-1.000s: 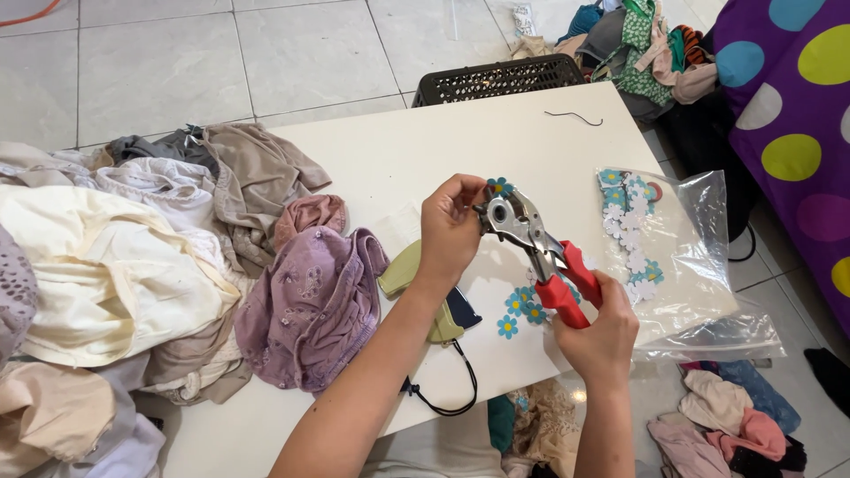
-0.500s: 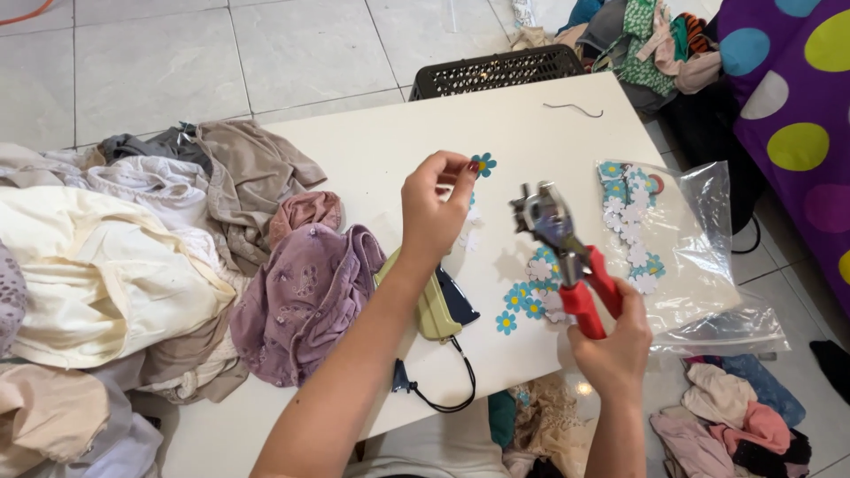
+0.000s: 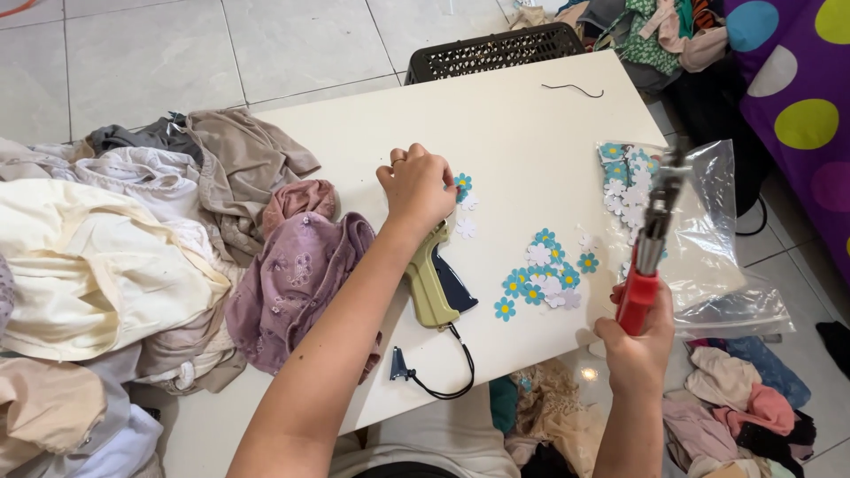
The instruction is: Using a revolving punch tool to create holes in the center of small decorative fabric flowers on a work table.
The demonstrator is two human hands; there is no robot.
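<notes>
The left hand (image 3: 416,184) pinches a blue flower (image 3: 461,182) at its fingertips on the table (image 3: 522,133); the right hand (image 3: 636,335) grips red-handled pliers (image 3: 651,243) upright.

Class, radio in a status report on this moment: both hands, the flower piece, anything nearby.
Left hand pinching a blue flower at the table. Right hand gripping red-handled pliers, raised. Green tagging gun lies under the left wrist; flower pile between hands.

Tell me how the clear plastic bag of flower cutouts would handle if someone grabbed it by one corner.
The clear plastic bag looks thin and crinkled, so it would probably sag, not hold shape. Its film seems glossy, likely slippery. The flower cutouts near its opening might well spill out, as others already lie loose on the white table.
</notes>
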